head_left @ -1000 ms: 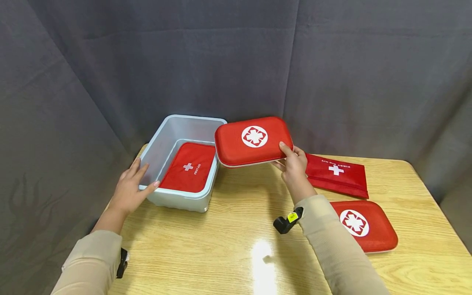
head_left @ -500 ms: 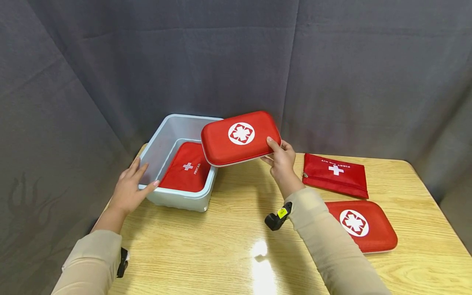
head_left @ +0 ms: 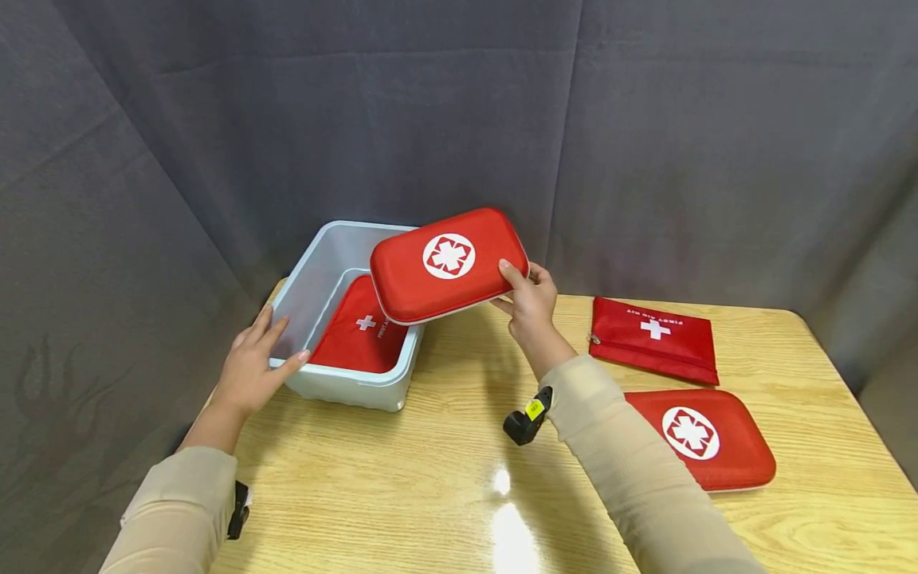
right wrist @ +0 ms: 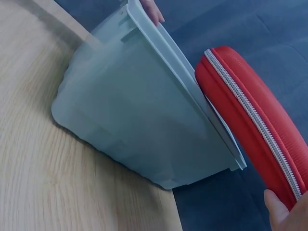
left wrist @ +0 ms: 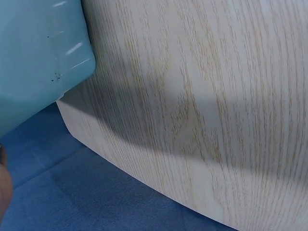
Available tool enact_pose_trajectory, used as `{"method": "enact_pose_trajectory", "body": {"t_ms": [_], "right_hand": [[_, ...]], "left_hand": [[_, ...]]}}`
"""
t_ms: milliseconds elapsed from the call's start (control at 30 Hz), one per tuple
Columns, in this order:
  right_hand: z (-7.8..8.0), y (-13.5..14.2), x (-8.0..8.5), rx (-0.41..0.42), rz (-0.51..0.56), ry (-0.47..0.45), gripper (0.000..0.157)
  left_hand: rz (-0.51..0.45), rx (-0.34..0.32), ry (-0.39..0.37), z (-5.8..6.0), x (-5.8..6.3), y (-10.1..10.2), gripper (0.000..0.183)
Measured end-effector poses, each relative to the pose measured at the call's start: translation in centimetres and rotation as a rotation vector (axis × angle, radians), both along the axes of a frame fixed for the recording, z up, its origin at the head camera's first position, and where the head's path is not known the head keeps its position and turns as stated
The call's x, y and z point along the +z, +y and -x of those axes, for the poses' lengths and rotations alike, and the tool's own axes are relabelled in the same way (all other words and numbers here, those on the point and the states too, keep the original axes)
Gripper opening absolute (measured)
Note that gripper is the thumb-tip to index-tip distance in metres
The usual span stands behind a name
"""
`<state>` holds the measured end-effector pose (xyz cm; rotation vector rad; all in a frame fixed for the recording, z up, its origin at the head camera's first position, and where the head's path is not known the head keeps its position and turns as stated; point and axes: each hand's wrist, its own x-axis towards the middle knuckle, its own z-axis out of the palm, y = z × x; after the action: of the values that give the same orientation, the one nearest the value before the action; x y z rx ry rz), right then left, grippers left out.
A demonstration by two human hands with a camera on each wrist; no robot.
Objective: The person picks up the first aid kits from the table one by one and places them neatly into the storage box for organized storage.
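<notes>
My right hand grips a red hard-shell first aid case by its right end, thumb on top and fingers beneath. The case tilts over the right rim of a pale blue plastic bin, and its zipped side faces the right wrist camera. Inside the bin lies a flat red first aid pouch, partly hidden by the case. My left hand rests with spread fingers on the bin's near left rim. In the left wrist view only a sliver of that hand shows beside the bin wall.
On the right of the wooden table lie a red zip pouch with a white cross and a second red hard case, partly covered by my right sleeve. A grey curtain hangs behind.
My right hand has carried the red case leftward and slightly up, further over the bin, covering more of the pouch inside. The left hand has stayed at the rim.
</notes>
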<state>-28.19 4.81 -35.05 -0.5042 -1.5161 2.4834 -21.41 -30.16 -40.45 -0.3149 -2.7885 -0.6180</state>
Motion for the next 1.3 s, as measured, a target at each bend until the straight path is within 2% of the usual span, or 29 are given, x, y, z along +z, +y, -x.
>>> {"method": "enact_pose_trajectory", "body": {"t_ms": [333, 500, 800, 1100, 1233, 1267, 1300], "right_hand": [[0.2, -1.4, 0.4, 0.031, -0.003, 0.029, 0.043], [0.3, -2.3, 0.5, 0.065, -0.047, 0.046, 0.044], [-0.1, -4.0, 0.2, 0.12, -0.122, 0.062, 0.043], [-0.6, -5.9, 0.3, 0.143, -0.123, 0.072, 0.044], [-0.4, -6.6, -0.2, 0.145, -0.154, 0.086, 0.043], [1.0, -6.8, -1.9, 0.151, -0.142, 0.12, 0.043], [1.0, -7.0, -2.0, 0.154, -0.148, 0.128, 0.042]], "left_hand": [[0.007, -0.006, 0.003, -0.1, 0.1, -0.2, 0.066], [0.007, -0.006, 0.01, -0.2, 0.2, -0.2, 0.066], [0.016, -0.002, 0.0, -0.2, 0.1, -0.3, 0.066], [0.008, -0.001, 0.02, -0.3, 0.0, -0.3, 0.066], [0.007, 0.001, 0.02, -0.1, -0.1, -0.4, 0.067], [0.01, 0.002, 0.019, -0.1, -0.1, -0.4, 0.067], [0.01, 0.003, 0.018, -0.1, -0.1, -0.4, 0.067]]}}
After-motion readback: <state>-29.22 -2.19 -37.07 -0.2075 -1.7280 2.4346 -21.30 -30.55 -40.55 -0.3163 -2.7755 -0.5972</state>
